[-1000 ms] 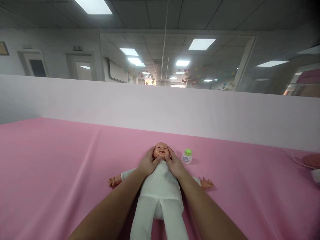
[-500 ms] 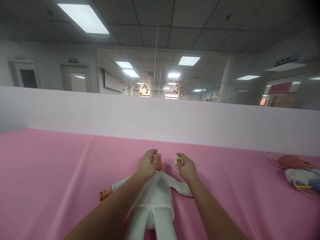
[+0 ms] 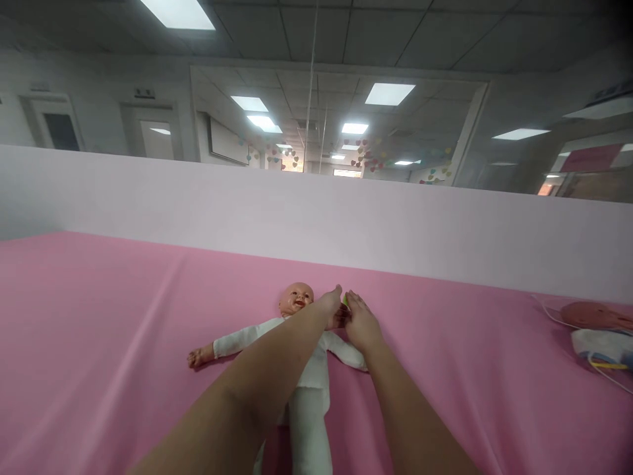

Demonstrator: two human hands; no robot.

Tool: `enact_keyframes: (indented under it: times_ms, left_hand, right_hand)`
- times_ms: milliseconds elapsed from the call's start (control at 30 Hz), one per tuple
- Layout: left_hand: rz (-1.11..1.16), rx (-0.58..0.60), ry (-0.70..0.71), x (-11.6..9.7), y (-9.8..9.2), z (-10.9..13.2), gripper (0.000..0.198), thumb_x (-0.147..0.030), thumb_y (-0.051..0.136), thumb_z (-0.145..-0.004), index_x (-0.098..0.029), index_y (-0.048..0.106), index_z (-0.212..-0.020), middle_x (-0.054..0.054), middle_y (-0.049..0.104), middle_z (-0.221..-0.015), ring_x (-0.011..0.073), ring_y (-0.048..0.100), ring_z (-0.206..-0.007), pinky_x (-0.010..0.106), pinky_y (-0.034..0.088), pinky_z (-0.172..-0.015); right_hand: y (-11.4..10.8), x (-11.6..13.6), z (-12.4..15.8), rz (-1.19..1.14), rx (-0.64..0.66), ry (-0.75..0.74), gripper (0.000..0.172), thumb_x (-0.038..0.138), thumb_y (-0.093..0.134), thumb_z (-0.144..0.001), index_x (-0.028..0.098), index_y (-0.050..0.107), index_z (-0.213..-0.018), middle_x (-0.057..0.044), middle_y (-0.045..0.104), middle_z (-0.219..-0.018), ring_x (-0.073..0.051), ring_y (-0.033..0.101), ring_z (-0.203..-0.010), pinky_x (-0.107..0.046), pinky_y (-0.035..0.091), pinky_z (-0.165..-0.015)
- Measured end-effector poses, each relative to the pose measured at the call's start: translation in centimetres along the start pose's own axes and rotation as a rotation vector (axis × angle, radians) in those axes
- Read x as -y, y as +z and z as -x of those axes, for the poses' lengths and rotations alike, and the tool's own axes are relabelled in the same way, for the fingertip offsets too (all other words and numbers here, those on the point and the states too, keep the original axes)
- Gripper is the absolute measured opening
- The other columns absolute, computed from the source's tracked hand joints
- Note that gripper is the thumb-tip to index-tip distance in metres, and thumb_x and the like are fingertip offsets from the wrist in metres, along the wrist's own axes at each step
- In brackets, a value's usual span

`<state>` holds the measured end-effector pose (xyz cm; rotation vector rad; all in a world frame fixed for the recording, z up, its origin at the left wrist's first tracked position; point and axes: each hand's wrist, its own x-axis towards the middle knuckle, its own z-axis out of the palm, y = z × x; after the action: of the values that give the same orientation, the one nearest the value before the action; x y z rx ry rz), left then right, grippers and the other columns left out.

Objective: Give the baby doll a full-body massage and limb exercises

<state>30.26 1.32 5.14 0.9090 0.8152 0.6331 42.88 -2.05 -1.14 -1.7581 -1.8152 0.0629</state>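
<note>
A baby doll in white clothes lies on its back on the pink sheet, head away from me. Just right of its head, both my hands meet around a small bottle with a green cap, of which only a sliver of green shows. My left hand reaches across the doll's chest and touches the bottle from the left. My right hand is closed around it from the right. The bottle's body is hidden by my fingers.
A low pale partition runs along the far edge of the pink sheet. At the far right lie a second doll head, a white cloth bundle and thin cables. Behind the partition are glass walls and ceiling lights.
My hands left the doll's face. The right hand went to the green-capped bottle, then the left hand crossed over to join it. The doll's face is uncovered again.
</note>
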Motion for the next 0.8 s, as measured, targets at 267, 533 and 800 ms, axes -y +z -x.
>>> enact_keyframes:
  times_ms: [267,533,800]
  left_hand:
    - [0.023,-0.070,-0.029,-0.3,-0.9,2.5,0.062,-0.063,0.042,-0.100,-0.007,0.063,-0.115,0.026,0.069,-0.116,0.0311,0.069,-0.110,0.041,0.056,-0.101]
    - [-0.005,-0.098,0.171,0.0,-5.3,12.7,0.063,-0.066,0.052,-0.096,-0.007,0.070,-0.110,0.024,0.070,-0.124,0.0306,0.071,-0.109,0.042,0.056,-0.103]
    - [0.405,-0.025,0.282,2.6,-9.8,16.7,0.064,-0.065,0.048,-0.098,-0.007,0.070,-0.115,0.024,0.073,-0.118,0.0295,0.071,-0.113,0.040,0.052,-0.108]
  right_hand:
    - [0.3,-0.6,0.3,0.008,-0.048,-0.013,0.067,0.008,0.041,-0.090,0.010,0.044,-0.157,-0.010,0.039,-0.166,-0.025,0.034,-0.155,-0.042,0.031,-0.128]
    - [-0.1,0.1,0.7,-0.017,-0.120,-0.010,0.056,0.025,0.041,-0.100,0.010,0.048,-0.154,-0.012,0.044,-0.163,-0.028,0.037,-0.153,-0.047,0.032,-0.127]
    - [-2.1,10.7,4.8,-0.243,-0.176,-0.430,0.051,0.041,0.045,-0.103,0.022,0.056,-0.149,-0.009,0.056,-0.154,-0.027,0.048,-0.147,-0.051,0.039,-0.123]
